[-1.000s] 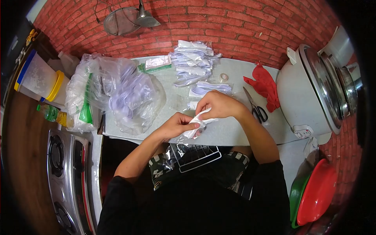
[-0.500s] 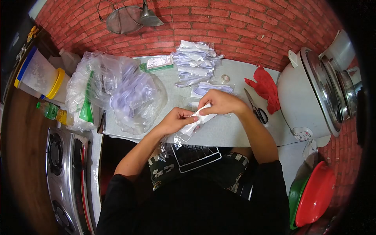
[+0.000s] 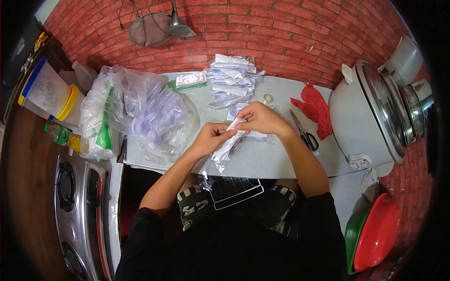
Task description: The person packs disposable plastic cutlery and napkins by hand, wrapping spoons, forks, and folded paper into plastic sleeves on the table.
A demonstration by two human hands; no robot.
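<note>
Above the front part of the grey table (image 3: 281, 161), my left hand (image 3: 210, 139) pinches the left side of a white folded packet (image 3: 228, 144) in clear plastic. My right hand (image 3: 260, 120) grips the upper end of the same packet, close to the left fingertips. Its clear wrapping hangs down past the table's front edge. Behind my hands lies a pile of wrapped white bundles (image 3: 232, 79). Part of another bundle shows beneath my right hand. A large clear bag of pale strips (image 3: 159, 117) rests left of my hands.
Black scissors (image 3: 307, 136), a red cloth (image 3: 315, 110) and a tape roll (image 3: 267, 99) lie to the right. Beyond stands a large white cooker (image 3: 358, 117). A gas stove (image 3: 77, 210) is at the left, a wire rack (image 3: 238, 193) below the table edge, and red basin (image 3: 378, 232) lower right.
The packet has turned to a steeper slant and shifted slightly left, with both hands still on it. My right hand has moved up a little. The view has tilted slightly.
</note>
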